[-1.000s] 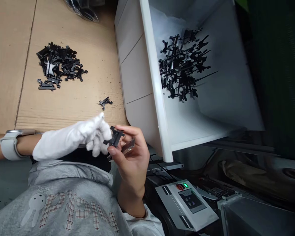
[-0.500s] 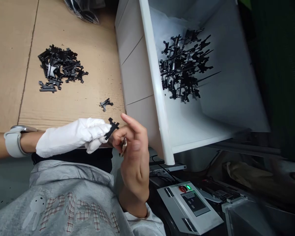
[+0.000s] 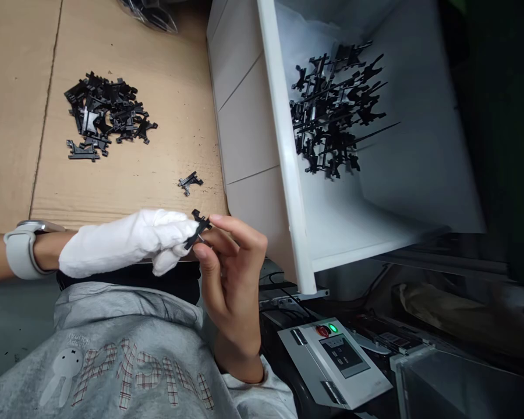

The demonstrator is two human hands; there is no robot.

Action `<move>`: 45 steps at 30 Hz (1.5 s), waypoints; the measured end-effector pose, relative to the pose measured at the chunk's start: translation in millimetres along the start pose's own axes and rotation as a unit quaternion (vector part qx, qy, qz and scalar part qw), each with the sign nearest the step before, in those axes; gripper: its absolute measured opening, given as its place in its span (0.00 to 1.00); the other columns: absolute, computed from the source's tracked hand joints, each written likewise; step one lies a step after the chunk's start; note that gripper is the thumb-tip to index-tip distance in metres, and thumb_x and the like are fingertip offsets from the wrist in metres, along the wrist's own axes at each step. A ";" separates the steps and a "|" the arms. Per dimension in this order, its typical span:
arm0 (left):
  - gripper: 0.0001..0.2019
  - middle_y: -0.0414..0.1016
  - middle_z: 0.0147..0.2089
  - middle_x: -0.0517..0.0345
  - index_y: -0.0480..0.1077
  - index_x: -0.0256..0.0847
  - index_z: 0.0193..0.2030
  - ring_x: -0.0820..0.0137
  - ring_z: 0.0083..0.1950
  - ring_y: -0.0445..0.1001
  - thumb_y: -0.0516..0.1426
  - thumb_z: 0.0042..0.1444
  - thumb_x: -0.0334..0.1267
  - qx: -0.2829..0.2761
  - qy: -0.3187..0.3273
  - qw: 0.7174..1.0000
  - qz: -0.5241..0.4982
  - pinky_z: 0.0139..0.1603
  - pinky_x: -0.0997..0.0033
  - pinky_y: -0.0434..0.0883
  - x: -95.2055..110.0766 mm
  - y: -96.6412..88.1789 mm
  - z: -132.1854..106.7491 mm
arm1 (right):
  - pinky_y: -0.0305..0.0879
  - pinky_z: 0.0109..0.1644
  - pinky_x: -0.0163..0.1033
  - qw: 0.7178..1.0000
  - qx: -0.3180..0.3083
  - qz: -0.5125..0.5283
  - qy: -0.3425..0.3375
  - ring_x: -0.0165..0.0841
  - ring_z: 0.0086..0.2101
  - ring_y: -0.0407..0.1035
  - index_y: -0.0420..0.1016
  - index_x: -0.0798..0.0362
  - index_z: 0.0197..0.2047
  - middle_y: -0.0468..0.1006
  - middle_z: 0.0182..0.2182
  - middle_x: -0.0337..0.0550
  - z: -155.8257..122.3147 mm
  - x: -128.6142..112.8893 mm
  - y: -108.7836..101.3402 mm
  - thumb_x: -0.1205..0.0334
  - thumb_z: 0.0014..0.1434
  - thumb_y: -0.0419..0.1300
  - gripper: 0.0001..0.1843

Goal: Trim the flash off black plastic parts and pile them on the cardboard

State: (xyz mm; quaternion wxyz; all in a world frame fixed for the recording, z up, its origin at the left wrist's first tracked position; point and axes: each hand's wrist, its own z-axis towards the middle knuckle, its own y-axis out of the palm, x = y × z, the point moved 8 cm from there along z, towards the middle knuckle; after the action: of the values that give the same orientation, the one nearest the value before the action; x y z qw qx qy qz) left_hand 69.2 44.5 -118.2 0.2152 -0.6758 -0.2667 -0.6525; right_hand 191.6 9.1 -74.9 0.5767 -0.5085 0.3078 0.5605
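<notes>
My left hand, in a white glove, is closed on a small black plastic bracket, which sticks out past its fingertips. My bare right hand meets it from the right, index fingertip at the bracket's edge and thumb just below. Between the right fingers shows the thin metal tip of a small blade-like tool; the rest is hidden by the fingers. One loose black bracket lies on the cardboard just beyond my hands, and a pile of similar brackets sits farther off to the left.
Cardboard covers the worktop. To the right stands a white bin holding black moulded parts on runners. Below it is a control box with a green light and red button. A clear plastic bag lies at the far edge.
My right hand has turned and its thumb and fingers have closed in on the bracket, bringing the small tool against or beside it. The left hand keeps its hold; the view shifts slightly.
</notes>
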 end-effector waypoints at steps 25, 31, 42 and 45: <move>0.26 0.65 0.27 0.67 0.66 0.44 0.26 0.75 0.31 0.62 0.46 0.77 0.48 -0.041 -0.056 0.997 -0.044 0.37 0.71 0.63 17.9 4.3 3.1 | 0.84 0.42 0.34 0.999 -0.006 0.046 -0.014 0.31 0.41 0.83 0.77 0.36 0.66 0.80 0.45 0.39 6.9 -5.9 -4.5 0.74 0.72 0.65 0.27; 0.25 0.66 0.27 0.66 0.66 0.45 0.26 0.74 0.32 0.65 0.47 0.76 0.48 -0.035 -0.043 0.998 -0.030 0.37 0.72 0.64 17.5 2.8 2.2 | 0.85 0.45 0.33 0.997 0.003 0.069 -0.019 0.30 0.43 0.83 0.77 0.36 0.65 0.81 0.46 0.38 5.4 -3.1 -2.1 0.74 0.72 0.65 0.26; 0.33 0.70 0.30 0.65 0.68 0.44 0.27 0.72 0.36 0.66 0.46 0.78 0.62 -0.062 -0.052 0.997 -0.015 0.48 0.74 0.67 14.7 6.2 2.5 | 0.88 0.48 0.39 0.997 -0.023 0.068 -0.025 0.35 0.45 0.85 0.74 0.37 0.66 0.83 0.45 0.39 5.5 -6.6 -4.9 0.73 0.72 0.66 0.26; 0.36 0.71 0.31 0.64 0.68 0.44 0.27 0.71 0.37 0.67 0.45 0.74 0.71 -0.064 -0.057 0.996 -0.017 0.51 0.73 0.68 12.3 7.2 3.0 | 0.89 0.46 0.41 0.997 -0.028 0.063 -0.018 0.37 0.45 0.86 0.74 0.37 0.66 0.84 0.46 0.40 5.3 -6.2 -4.3 0.73 0.72 0.65 0.26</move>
State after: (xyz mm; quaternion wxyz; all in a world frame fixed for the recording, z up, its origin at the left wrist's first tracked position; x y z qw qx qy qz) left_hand 76.2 41.9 -105.7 0.1446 -0.7197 -0.2477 -0.6322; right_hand 193.4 12.6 -66.5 0.5314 -0.4941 0.3130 0.6128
